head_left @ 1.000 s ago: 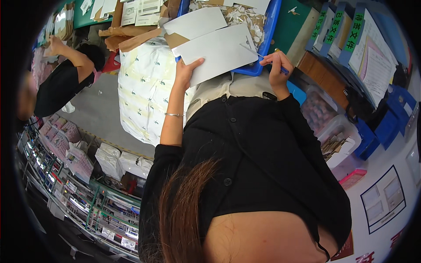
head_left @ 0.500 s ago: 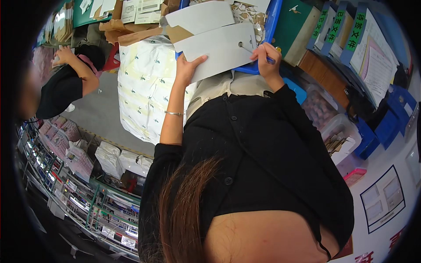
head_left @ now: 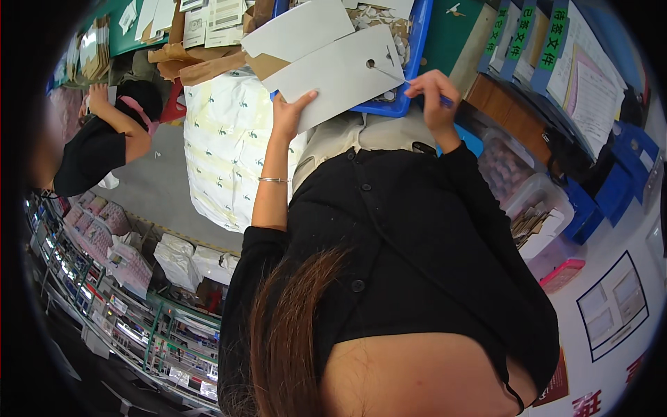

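Note:
My left hand (head_left: 287, 112) grips the lower edge of a white card (head_left: 340, 75) and holds it up in front of me. My right hand (head_left: 432, 90) is shut on a blue pen (head_left: 445, 101). The pen's thin tip rests on the card's upper right part, next to a small hole. Behind the card lies a second white sheet with a brown cardboard strip (head_left: 295, 31). Both sheets hang over a blue plastic bin (head_left: 411, 76) that holds loose paper scraps.
A big white sack with green prints (head_left: 222, 149) stands to my left. Another person in black (head_left: 97, 142) bends at the far left. Blue file holders with papers (head_left: 577, 62) and clear boxes (head_left: 535, 201) line the right. Shelves of packets (head_left: 104, 278) run along the lower left.
My right hand has risen a little and the pen tip has moved inward onto the card. The card has shifted slightly. The other person's arm has moved.

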